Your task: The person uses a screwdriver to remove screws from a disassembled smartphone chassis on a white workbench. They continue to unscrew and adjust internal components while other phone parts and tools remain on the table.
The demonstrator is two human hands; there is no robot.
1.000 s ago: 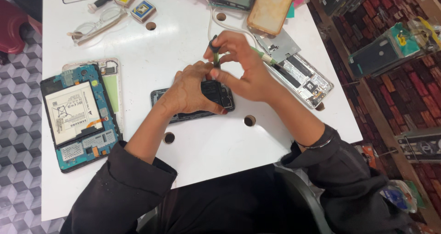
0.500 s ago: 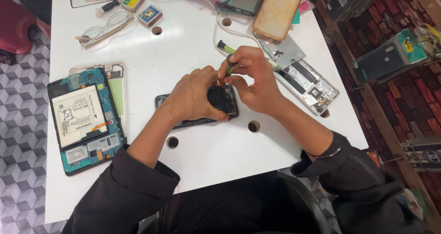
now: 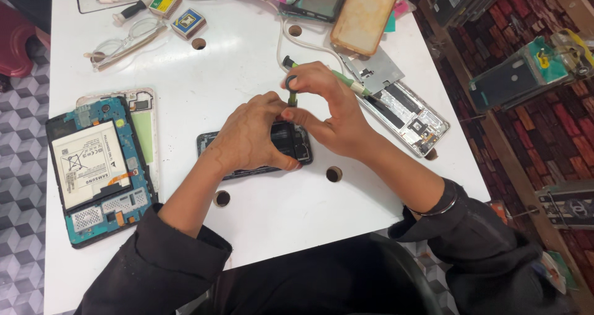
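The right hand [image 3: 331, 114] is pinching a small screwdriver [image 3: 291, 95] between thumb and fingers, holding it upright with its tip down on the opened phone [image 3: 291, 143]. The left hand [image 3: 253, 136] is lying over the middle of that phone, fingers curled around its edge and pressing it flat; the two hands are touching above it. The phone is lying near the centre of the white table [image 3: 247, 68], between two round holes in the tabletop. Just behind the right hand, a green-handled tool [image 3: 346, 81] is lying across a disassembled phone frame [image 3: 408, 114]. Well to the left, an opened tablet [image 3: 96, 170] is showing its battery and blue circuit boards. Toward the far edge, a pair of glasses [image 3: 120, 40], two small boxes [image 3: 176, 12] and a tan phone case [image 3: 362, 15] are lying.
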